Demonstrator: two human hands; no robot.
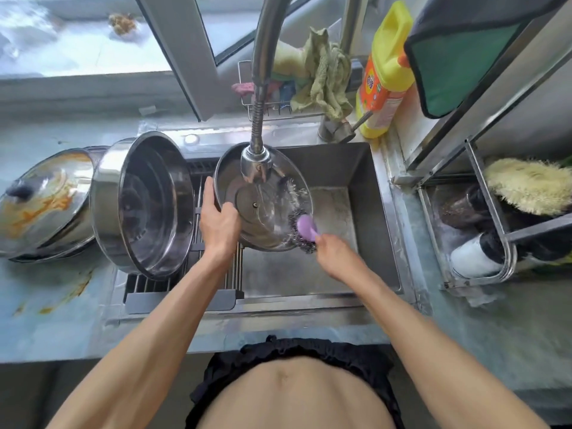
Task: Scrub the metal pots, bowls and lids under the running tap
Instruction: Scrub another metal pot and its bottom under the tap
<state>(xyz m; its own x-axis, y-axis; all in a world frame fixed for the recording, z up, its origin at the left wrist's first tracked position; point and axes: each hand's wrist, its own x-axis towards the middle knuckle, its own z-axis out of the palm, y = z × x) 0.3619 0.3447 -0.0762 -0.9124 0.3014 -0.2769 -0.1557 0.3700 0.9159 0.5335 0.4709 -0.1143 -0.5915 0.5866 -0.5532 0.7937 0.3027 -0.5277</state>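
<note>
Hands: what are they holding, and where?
Left hand grips the round metal lid by its left rim; right hand grips the purple-handled steel-wool scrubber by its handle.

Left hand [218, 219] curled (fingers [208, 193] hooked); right hand [332, 250] closed, gripping.

Bright daylight from the window [77, 41] behind, glare there, edges bent and blurred.

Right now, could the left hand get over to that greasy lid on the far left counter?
Probably yes, once the left hand lets go of the lid; the big pot stands between it and the greasy lid.
</note>
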